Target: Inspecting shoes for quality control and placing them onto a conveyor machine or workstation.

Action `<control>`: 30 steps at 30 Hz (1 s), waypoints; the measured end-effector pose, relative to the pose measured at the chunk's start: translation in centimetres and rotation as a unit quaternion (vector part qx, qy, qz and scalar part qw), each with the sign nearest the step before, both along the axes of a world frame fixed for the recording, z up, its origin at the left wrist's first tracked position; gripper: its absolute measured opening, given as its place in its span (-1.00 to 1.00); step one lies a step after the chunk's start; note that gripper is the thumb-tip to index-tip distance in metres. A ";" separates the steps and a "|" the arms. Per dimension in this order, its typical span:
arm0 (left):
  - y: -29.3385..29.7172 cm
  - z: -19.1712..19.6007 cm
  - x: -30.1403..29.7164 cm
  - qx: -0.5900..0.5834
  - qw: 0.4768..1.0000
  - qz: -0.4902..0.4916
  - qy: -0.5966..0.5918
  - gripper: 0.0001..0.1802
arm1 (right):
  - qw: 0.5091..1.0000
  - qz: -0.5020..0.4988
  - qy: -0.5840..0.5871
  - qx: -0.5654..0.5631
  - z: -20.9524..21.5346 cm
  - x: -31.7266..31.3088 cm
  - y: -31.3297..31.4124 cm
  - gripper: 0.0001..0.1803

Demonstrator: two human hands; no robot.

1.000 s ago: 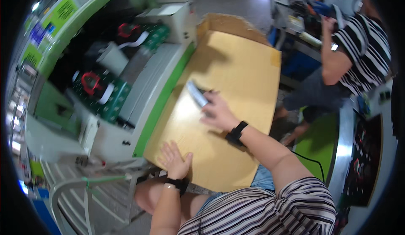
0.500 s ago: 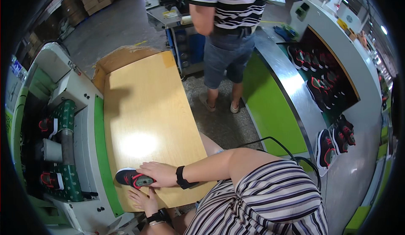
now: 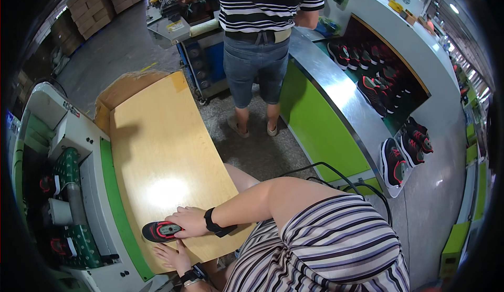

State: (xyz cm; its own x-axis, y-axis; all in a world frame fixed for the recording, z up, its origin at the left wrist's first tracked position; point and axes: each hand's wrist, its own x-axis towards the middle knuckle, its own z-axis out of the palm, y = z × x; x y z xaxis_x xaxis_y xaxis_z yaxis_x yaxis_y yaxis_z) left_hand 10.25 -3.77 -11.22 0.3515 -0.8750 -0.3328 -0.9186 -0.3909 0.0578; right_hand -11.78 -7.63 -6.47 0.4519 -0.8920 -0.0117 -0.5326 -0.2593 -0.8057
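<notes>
A black shoe with red trim lies on the light wooden table near its left front edge. My right hand grips the shoe's heel end, with a black watch on the wrist. Just below it my left hand rests flat on the table's front edge, fingers spread, holding nothing.
A machine with green patterned rollers runs along the table's left side. A person in a striped shirt stands at a workbench ahead. On the right, a green-sided conveyor carries several black and red shoes. A black cable loops over the floor.
The view has swung from the machine side toward the aisle. My right hand now holds a black and red shoe near the table's front left, slightly lower than half a second ago.
</notes>
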 end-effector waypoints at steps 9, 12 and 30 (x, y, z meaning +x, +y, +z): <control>-0.1 -1.7 1.0 -0.011 1.000 0.001 -0.008 0.07 | 1.000 0.017 -0.002 0.002 -0.4 0.0 -0.5 -0.35; 0.1 -1.9 1.4 -0.027 1.000 -0.003 -0.007 0.06 | 1.000 0.015 -0.005 0.006 0.2 0.0 -0.4 -0.36; 0.1 -1.8 1.1 -0.033 0.999 -0.007 -0.007 0.04 | 1.000 0.021 0.004 -0.011 -0.8 0.1 -0.7 -0.35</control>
